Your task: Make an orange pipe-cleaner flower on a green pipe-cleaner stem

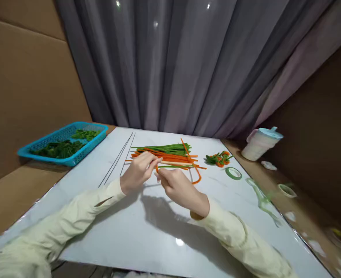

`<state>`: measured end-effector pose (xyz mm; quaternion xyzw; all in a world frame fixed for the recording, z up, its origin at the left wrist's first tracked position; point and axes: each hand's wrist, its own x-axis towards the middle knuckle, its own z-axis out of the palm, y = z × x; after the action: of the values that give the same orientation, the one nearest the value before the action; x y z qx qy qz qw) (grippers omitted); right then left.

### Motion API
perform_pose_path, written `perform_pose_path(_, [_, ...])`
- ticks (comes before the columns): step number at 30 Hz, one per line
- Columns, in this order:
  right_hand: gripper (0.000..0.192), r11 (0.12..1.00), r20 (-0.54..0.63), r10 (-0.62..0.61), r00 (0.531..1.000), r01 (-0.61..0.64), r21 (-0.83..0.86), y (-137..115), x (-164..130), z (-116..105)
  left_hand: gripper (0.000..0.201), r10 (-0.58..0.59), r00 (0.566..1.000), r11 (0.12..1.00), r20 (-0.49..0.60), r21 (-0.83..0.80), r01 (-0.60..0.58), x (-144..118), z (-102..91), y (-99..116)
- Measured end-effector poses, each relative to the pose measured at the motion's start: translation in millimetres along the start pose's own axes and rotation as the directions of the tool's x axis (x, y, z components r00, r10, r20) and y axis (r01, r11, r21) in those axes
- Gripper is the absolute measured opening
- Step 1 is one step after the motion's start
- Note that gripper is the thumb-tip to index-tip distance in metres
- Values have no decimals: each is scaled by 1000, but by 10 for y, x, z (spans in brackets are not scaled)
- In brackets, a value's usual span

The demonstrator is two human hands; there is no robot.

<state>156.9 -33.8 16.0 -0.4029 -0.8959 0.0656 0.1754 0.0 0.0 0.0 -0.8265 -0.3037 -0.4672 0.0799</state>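
My left hand (pixel 140 170) is closed in a pinch at one end of a pale wooden stick (pixel 176 163), which points to the right. My right hand (pixel 183 189) sits just beside it, fingers pinched on an orange pipe cleaner (pixel 198 178). That pipe cleaner bends in a loop past the right hand, and a short orange bit shows between the fingertips of both hands. Exactly how it meets the stick is hidden by the fingers. Beyond the hands lie a row of straight orange pipe cleaners (pixel 170 156) and a bundle of green pipe cleaners (pixel 167 148).
A blue basket (pixel 91 150) with green leafy pieces stands at the left. Thin dark wires (pixel 117 159) lie nearby. Rightward are orange-and-green pieces (pixel 219 158), a green tape roll (pixel 233 173), a green strip (pixel 260 197) and a lidded cup (pixel 260 144). A grey curtain (pixel 170 69) hangs behind.
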Motion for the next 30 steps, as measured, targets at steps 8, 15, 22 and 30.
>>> perform_pose_path(8, [19, 943, 24, 33, 999, -24, -333, 129, -2, -287, 27, -218, 947, 957, 237, -140, 255, 2, -42, 83])
perform_pose_path(15, [13, 961, -4, 40, 999, -39, -272, 266, 33, -380, 34, -423, 792, 786, 441, -256, 562, 111, -150, 191])
perform_pose_path(22, [18, 991, 55, 5, 998, -12, 132, 422, 102, -357, 35, -449, 699, 647, 557, -336, 684, 178, -247, 248])
perform_pose_path(30, [33, 842, 253, -47, 966, -98, 531, 523, 150, -391, 41, -420, 736, 644, 531, -396, 654, 167, -258, 251])
